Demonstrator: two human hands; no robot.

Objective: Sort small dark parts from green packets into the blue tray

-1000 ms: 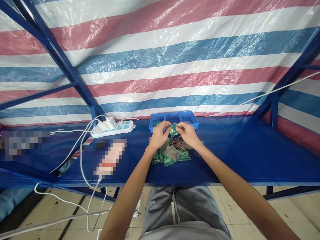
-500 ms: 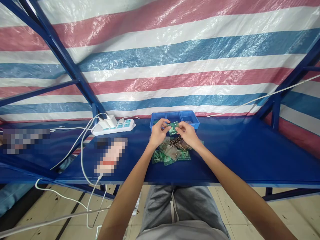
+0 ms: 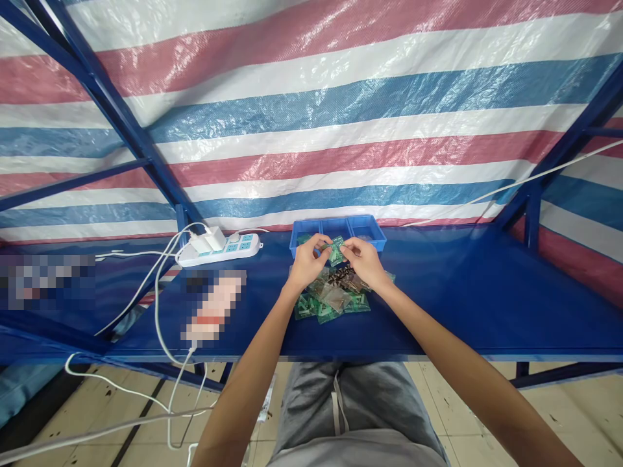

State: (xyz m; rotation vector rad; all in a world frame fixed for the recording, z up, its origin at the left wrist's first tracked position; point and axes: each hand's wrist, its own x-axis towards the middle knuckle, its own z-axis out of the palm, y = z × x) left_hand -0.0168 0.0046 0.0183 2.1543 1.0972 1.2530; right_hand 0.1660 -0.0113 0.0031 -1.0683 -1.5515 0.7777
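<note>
Between my two hands I hold a small green plastic packet [image 3: 336,251], its contents too small to make out. The fingers of my left hand [image 3: 310,259] pinch its left edge, and those of my right hand [image 3: 363,258] grip the right edge. Below them on the blue table lies a pile of green packets [image 3: 331,310] with pale pieces inside. A clear bag [image 3: 337,297] rests on top of this pile, beside a heap of small dark and brass-coloured metal parts [image 3: 344,277]. Just behind my hands stands a blue divided tray [image 3: 366,228] with three compartments.
A white power strip [image 3: 219,253] with plugged-in adapters lies to the left, its white cables running over the table edge. Nearer is a blurred-out pinkish object [image 3: 217,305] on a cable. Blue metal frame bars [image 3: 141,139] and a striped plastic sheet [image 3: 341,117] enclose the table [image 3: 487,298].
The green packet has turned more upright between my fingers, and both hands stay in nearly the same place. The whole view has shifted slightly.
</note>
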